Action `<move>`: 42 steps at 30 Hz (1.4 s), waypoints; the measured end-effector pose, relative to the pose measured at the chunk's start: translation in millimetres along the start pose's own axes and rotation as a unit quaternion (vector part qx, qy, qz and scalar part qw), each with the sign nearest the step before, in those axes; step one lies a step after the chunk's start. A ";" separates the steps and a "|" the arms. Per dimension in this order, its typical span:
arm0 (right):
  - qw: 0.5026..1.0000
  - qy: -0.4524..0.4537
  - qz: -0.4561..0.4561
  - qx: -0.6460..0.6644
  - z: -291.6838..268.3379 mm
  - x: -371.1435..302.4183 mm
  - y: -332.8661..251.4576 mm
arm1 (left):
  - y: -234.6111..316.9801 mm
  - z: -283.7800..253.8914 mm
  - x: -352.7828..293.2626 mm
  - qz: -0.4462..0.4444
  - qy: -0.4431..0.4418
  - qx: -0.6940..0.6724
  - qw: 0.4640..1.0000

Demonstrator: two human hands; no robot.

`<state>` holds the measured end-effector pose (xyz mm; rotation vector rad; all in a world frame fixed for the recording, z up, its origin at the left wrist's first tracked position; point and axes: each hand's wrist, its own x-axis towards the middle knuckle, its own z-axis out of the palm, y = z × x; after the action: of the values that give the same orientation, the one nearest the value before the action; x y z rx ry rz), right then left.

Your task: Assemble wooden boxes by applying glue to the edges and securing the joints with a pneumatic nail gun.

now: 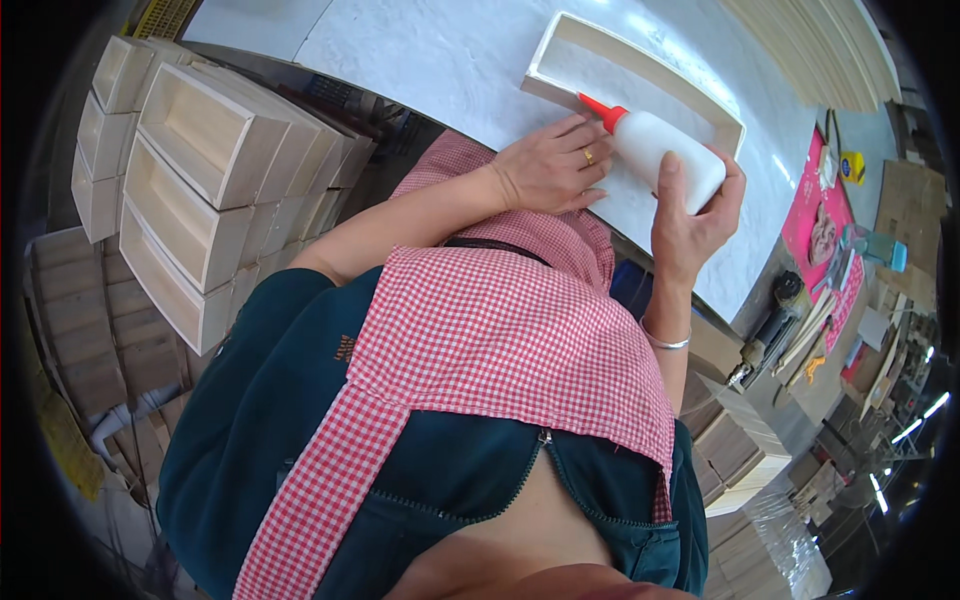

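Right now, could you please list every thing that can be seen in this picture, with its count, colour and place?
glue bottle: one, white with orange nozzle, in the right hand, tip at the frame's near edge.
wooden frame: one, pale, shallow and open, on the worktable.
worktable: one, white, top of view.
stacked wooden boxes: many, pale, at the left.
wood strips: a bundle, pale, top right.
pink sheet: one, on the table's right end.
apron: one, red and white check, worn over a dark green top.
left hand: flat on the frame, gold ring.
right hand: grip closed round the bottle, silver bangle at the wrist.
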<state>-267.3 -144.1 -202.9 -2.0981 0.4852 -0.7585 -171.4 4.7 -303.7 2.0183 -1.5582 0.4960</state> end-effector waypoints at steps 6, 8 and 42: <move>0.998 0.050 0.014 -0.024 -31.5 -3.5 11.5 | 1.3 0.8 1.1 -0.001 0.005 -0.008 1.000; 0.997 0.063 0.028 -0.029 -42.3 -4.6 15.5 | 1.1 2.1 -0.4 -0.004 -0.013 0.001 1.000; 0.935 0.320 0.151 0.032 -151.9 57.3 142.8 | 11.7 -18.5 13.4 -0.043 -0.072 -0.051 0.995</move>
<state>-336.0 -347.6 -227.6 -1.6243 1.0893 -1.2477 -178.5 3.6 -279.1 2.0713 -1.5375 0.2379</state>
